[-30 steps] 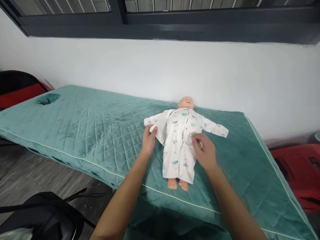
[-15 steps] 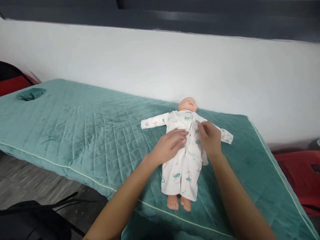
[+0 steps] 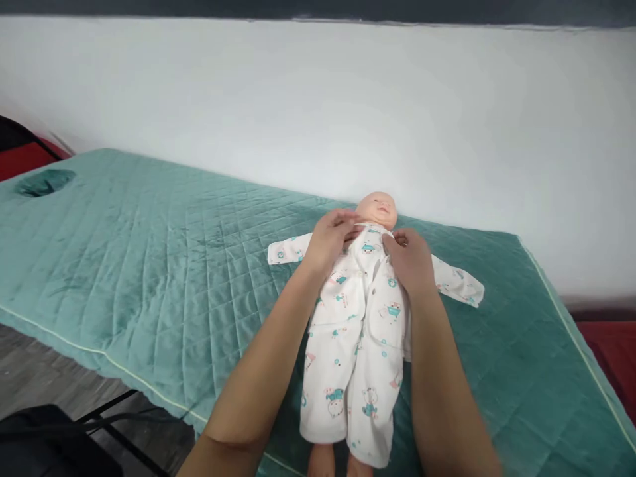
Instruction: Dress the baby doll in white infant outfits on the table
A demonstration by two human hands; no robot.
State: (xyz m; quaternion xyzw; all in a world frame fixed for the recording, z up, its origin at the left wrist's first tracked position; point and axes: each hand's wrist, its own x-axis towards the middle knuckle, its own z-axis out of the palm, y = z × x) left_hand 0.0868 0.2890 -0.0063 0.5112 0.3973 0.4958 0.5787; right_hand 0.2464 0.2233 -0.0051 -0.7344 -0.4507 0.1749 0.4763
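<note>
Left hand's [image 3: 332, 240] grip unclear, right hand [image 3: 411, 260] pinches the doll's [image 3: 380, 208] white, teal-printed shirt [image 3: 342, 298].

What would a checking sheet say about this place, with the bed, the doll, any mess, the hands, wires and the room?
Surface: green quilted bed, with a hole near its left end.
Job's things: doll lying face up in white patterned clothes, sleeves spread wide.
Clutter: dark thing at lower left, too dim to name.
Hands: left hand and right hand at the clothes' upper part, near the neck; exact grip unclear.
Cables: nothing certain; a thin dark strip at lower left could be a strap.
Surroundings: white wall behind; red thing at right.
</note>
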